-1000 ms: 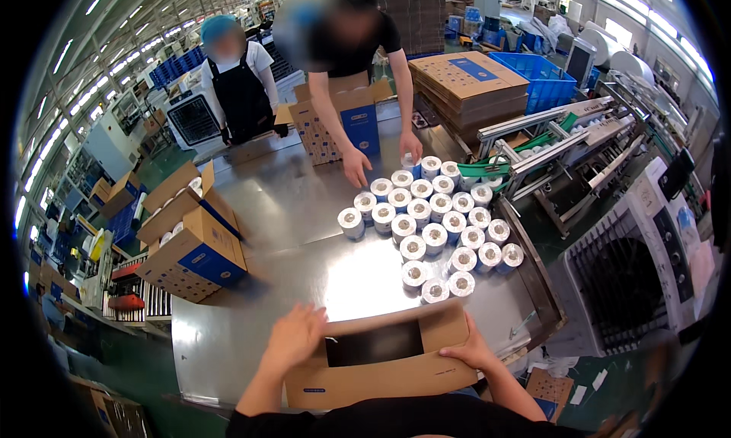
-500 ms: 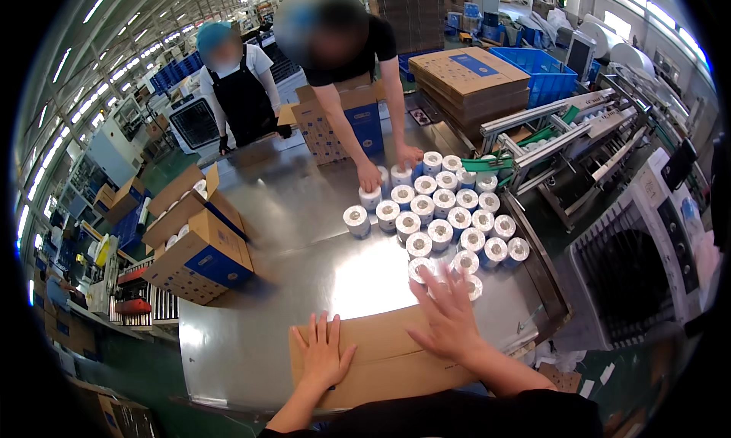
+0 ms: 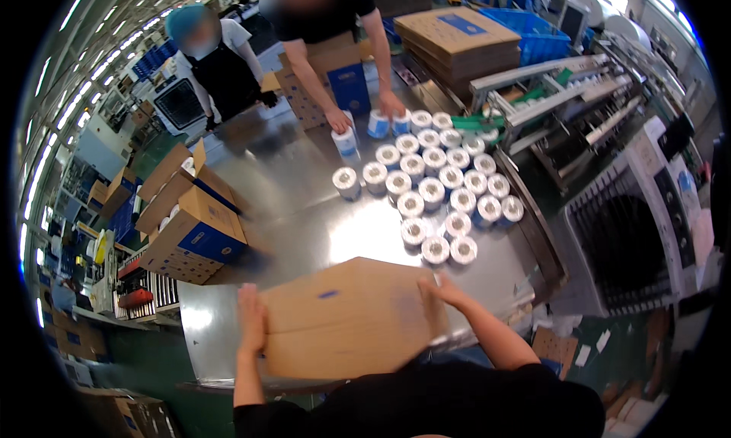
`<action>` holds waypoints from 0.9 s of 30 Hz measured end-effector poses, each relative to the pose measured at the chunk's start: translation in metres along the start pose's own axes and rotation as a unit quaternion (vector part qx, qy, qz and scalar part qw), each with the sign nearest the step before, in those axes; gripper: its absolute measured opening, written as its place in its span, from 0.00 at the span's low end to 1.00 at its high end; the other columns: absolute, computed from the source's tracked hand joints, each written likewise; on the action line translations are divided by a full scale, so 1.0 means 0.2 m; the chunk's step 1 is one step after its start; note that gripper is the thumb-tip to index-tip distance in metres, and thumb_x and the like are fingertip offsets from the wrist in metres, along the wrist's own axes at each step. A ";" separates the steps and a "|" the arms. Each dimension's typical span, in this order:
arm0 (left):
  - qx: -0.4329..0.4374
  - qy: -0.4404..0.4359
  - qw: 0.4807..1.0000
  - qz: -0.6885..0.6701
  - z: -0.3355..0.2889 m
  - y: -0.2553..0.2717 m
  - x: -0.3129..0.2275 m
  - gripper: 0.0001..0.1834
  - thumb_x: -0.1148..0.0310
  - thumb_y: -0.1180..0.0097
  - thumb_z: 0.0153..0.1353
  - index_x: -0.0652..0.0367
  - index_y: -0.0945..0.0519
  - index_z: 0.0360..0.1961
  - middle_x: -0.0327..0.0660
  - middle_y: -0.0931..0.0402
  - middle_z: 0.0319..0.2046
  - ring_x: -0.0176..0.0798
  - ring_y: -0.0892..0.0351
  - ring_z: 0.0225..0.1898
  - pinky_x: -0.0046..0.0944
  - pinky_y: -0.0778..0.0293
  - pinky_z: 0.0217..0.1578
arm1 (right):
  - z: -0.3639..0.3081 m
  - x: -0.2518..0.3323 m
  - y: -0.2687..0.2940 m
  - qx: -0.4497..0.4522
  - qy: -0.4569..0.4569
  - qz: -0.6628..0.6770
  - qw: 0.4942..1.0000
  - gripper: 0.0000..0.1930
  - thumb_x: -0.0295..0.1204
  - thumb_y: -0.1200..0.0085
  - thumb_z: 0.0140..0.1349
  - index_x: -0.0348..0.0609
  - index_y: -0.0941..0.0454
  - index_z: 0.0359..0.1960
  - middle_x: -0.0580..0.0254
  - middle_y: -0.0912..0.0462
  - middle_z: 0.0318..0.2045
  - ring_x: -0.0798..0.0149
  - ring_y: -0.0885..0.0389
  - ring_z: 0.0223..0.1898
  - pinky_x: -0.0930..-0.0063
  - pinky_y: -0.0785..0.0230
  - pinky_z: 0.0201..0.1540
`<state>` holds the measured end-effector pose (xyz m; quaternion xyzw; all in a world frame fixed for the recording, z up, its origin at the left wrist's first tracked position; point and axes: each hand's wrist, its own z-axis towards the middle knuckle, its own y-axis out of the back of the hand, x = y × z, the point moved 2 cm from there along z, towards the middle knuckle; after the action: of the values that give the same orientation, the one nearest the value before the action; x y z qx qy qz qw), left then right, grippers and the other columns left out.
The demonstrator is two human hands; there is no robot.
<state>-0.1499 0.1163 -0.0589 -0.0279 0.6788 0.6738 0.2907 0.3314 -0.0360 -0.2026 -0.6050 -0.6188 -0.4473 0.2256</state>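
Observation:
A brown cardboard box (image 3: 343, 324) is in front of me at the near edge of the metal table, slightly blurred and tilted. My left hand (image 3: 252, 318) presses against its left end, fingers together and pointing away from me. At the opposite end, my right hand (image 3: 444, 290) grips the box's edge, its fingers partly hidden. Just beyond the box stand many white-and-blue rolls (image 3: 435, 249) in a group. Across the table, a co-worker's hand (image 3: 338, 121) holds one roll (image 3: 345, 143), and that person's other hand (image 3: 391, 105) is on more rolls.
Open cartons (image 3: 194, 236) with rolls inside stand at the left. A co-worker's open carton (image 3: 350, 88) is at the far side. Flat cardboard (image 3: 457, 38) is stacked near a blue crate (image 3: 525, 35). A conveyor (image 3: 548, 95) reaches the table's right side. Another person (image 3: 221, 65) stands at far left.
The flat cardboard under my hands is now raised and opened into a box shape. My hands have moved to its two ends. The co-worker has drawn a roll leftward, away from the group.

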 end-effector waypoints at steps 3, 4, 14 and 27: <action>0.033 0.193 0.916 -0.351 -0.16 -0.03 0.53 0.33 0.46 0.68 0.71 0.55 0.44 0.70 0.47 0.45 0.69 0.50 0.47 0.70 0.47 0.48 0.67 | -0.17 0.04 -0.23 0.132 -0.134 0.100 0.977 0.45 0.59 0.41 0.54 0.34 0.37 0.62 0.47 0.27 0.56 0.54 0.27 0.57 0.60 0.31 0.55; 0.054 0.260 0.831 -0.489 -0.20 -0.03 0.60 0.35 0.44 0.70 0.71 0.56 0.44 0.70 0.47 0.44 0.69 0.49 0.44 0.69 0.46 0.44 0.66 | -0.21 0.14 -0.19 0.204 -0.142 0.050 0.967 0.42 0.58 0.42 0.56 0.38 0.36 0.62 0.50 0.26 0.55 0.57 0.27 0.57 0.61 0.28 0.50; 0.100 0.354 0.691 -0.622 -0.33 -0.60 -0.06 0.40 0.38 0.56 0.65 0.58 0.38 0.67 0.45 0.34 0.63 0.47 0.36 0.63 0.48 0.36 0.60 | -0.70 1.11 0.18 0.274 0.145 0.294 0.904 0.28 0.29 0.50 0.65 0.39 0.45 0.65 0.61 0.24 0.48 0.72 0.21 0.42 0.81 0.27 0.34; 0.161 0.249 0.819 -0.492 -0.18 -0.34 -0.79 0.34 0.53 0.45 0.63 0.62 0.36 0.64 0.53 0.31 0.59 0.47 0.28 0.56 0.44 0.29 0.50 | -0.61 0.74 -0.77 0.362 0.067 0.049 0.928 0.47 0.42 0.36 0.50 0.30 0.48 0.65 0.40 0.22 0.42 0.53 0.16 0.30 0.67 0.21 0.28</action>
<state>-0.0029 0.0198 -0.0544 -0.4779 0.7225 0.2924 0.4050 0.1277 -0.0354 -0.0629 -0.4802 -0.6917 -0.2207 0.4921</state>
